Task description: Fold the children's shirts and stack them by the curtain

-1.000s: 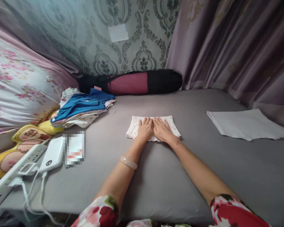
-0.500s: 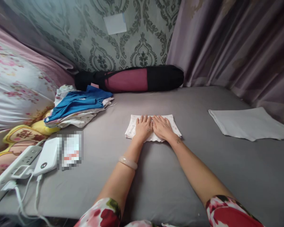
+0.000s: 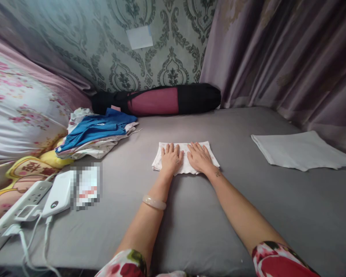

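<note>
Folded cloth under two flat hands, seen from above. A small white cloth with a faint pale print [image 3: 185, 166], folded into a layered rectangle, is laid on a smooth grey fabric sheet [image 3: 190, 223] directly beneath both grips. The left grip [image 3: 171, 159], a bare hand, is held wide and flat, palm down, with its fingers extended over the left part of the cloth. The right grip [image 3: 200, 158], likewise bare, is spread wide and flat over the right part. The two are set apart, and a strip of cloth is exposed between them. A pale, translucent ring-shaped bangle [image 3: 154, 202] is worn on the forearm behind the left grip.

Well to the right of the right grip, a larger folded piece of plain whitish fabric [image 3: 300, 150] is laid flat. Beyond both grips, a long cylindrical bag of black and maroon fabric [image 3: 154, 100] is placed against the patterned grey-green wall [image 3: 173, 65]. To the left of the left grip and farther off, a crumpled blue garment [image 3: 96, 129] is heaped on pale printed clothing [image 3: 102, 150]. Nearer, on that side, a white rectangular power bank [image 3: 60, 192] is seen beside a long white plastic power strip [image 3: 37, 192].
</note>
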Available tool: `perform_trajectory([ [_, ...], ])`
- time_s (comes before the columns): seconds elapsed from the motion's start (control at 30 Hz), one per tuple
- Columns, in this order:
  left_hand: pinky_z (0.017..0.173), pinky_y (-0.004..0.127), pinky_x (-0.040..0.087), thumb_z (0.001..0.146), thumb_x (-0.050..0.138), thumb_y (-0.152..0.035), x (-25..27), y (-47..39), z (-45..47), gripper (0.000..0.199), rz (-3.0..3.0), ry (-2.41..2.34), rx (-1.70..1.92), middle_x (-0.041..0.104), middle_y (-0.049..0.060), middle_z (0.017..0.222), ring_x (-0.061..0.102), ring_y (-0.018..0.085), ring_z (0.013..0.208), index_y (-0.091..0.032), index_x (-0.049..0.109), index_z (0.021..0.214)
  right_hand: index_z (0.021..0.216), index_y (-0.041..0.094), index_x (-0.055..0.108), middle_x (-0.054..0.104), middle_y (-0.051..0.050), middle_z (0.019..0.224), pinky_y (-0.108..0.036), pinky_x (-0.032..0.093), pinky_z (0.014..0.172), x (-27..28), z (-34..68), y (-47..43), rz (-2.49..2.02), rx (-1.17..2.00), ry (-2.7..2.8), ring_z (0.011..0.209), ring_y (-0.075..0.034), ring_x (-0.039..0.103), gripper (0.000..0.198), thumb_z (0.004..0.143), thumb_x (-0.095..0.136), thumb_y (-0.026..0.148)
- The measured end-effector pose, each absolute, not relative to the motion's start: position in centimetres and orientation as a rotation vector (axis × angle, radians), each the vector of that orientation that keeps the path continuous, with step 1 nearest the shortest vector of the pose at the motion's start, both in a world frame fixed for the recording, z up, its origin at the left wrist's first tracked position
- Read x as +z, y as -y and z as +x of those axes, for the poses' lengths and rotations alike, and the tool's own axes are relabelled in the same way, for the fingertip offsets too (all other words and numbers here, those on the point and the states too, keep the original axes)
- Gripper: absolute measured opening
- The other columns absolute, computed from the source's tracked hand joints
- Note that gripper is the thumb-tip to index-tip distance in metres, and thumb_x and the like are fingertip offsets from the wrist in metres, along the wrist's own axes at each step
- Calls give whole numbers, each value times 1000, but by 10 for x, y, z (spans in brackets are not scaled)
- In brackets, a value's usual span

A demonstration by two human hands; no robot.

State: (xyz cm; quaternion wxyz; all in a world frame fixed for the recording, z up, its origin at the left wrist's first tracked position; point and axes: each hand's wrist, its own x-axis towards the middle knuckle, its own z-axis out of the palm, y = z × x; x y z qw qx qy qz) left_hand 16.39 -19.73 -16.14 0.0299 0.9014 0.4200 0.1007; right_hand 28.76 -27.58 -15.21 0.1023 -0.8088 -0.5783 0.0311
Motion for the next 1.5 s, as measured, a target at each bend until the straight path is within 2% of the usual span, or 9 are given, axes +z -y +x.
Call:
perform_trajectory([
  [0.27,115,52,23,98,25,-46,-160,194,151,57,2678,-1488,347,41,16,149,31,30,141,-14,45,140,145,8,40,35,-14,153,-42,16,117,-157,293,281,-2526,10,1567,142,-27,27,55,98,29,34],
  [0.47,116,52,19,98,23,-47,-156,192,146,59,2626,-1533,294,35,15,153,24,27,145,-14,42,142,146,6,37,32,-15,154,-47,17,116,-155,298,284,-2599,41,1481,143,-27,25,57,98,25,36],
  [0.63,115,55,20,97,22,-46,-154,188,141,60,2566,-1569,305,35,12,154,29,30,142,-13,41,143,146,3,35,30,-16,155,-46,18,115,-156,304,285,-2621,50,1465,143,-28,23,60,98,23,37],
  [0.83,113,59,22,97,24,-47,-154,181,134,57,2524,-1573,322,35,10,154,32,33,140,-19,43,142,146,1,34,28,-18,155,-46,20,114,-161,316,288,-2651,51,1385,142,-29,24,63,98,22,39],
  [1.1,112,57,27,97,26,-46,-156,171,128,51,2564,-1538,359,42,11,150,37,31,137,-20,48,136,147,1,30,32,-21,153,-47,21,112,-166,327,289,-2666,84,1298,141,-29,27,64,98,20,41],
  [1.2,113,59,23,97,27,-44,-156,171,128,50,2556,-1531,367,41,11,150,35,30,139,-20,49,135,146,1,31,32,-21,152,-48,21,112,-164,326,290,-2670,68,1302,141,-30,28,63,98,20,40],
  [1.33,115,62,12,98,26,-42,-152,177,131,48,2586,-1564,493,47,12,146,31,28,141,-18,53,131,144,2,38,30,-20,154,-51,16,114,-156,317,291,-2653,-56,1340,142,-31,24,60,98,21,37],
  [1.5,117,58,11,99,24,-42,-147,195,144,51,2679,-1497,542,47,13,145,32,27,141,-16,51,133,143,2,39,31,-19,154,-49,16,115,-148,299,286,-2560,-66,1457,143,-30,24,59,99,20,36],
])
